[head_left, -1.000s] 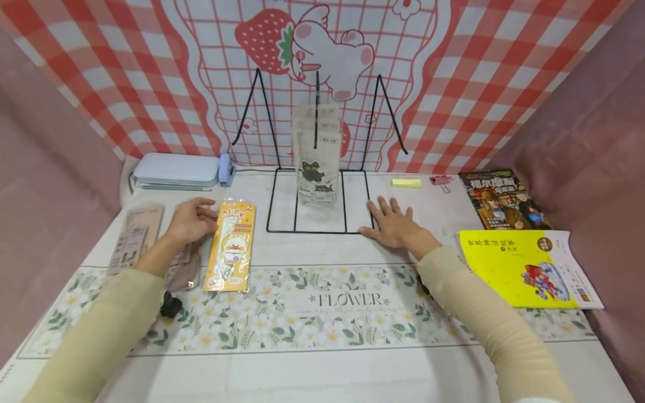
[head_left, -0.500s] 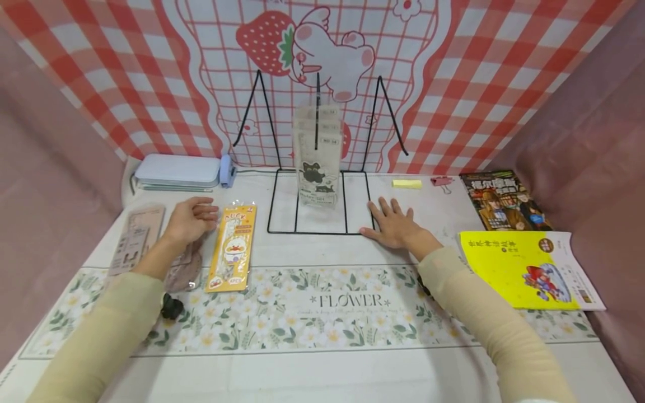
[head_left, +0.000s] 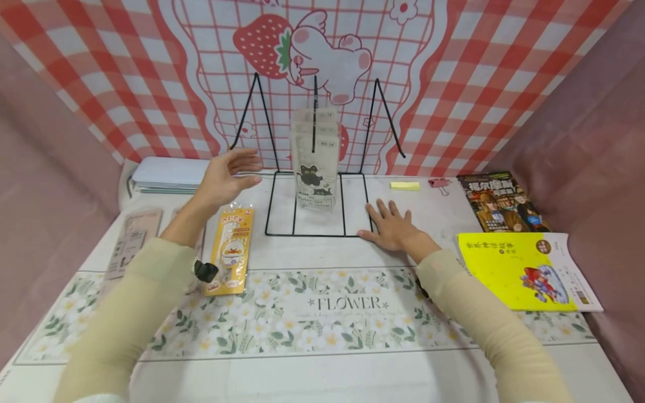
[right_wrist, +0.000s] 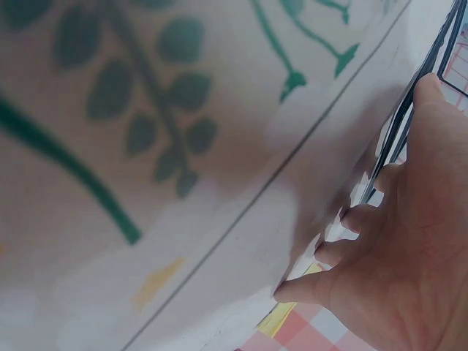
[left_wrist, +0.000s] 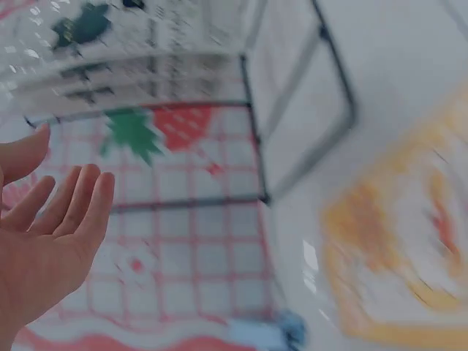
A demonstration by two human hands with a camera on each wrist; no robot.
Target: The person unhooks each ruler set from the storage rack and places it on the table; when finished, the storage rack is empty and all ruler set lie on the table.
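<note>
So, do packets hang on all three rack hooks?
No, ruler packets hang on the middle hook only; both outer hooks are bare.

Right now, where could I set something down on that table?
Most room is on the white cloth in front of the floral band, between the left sleeve and right sleeve. A narrower patch lies between that band and the black wire rack. Left is crowded by the duck packet and pink packets, right by the yellow book and dark book.
</note>
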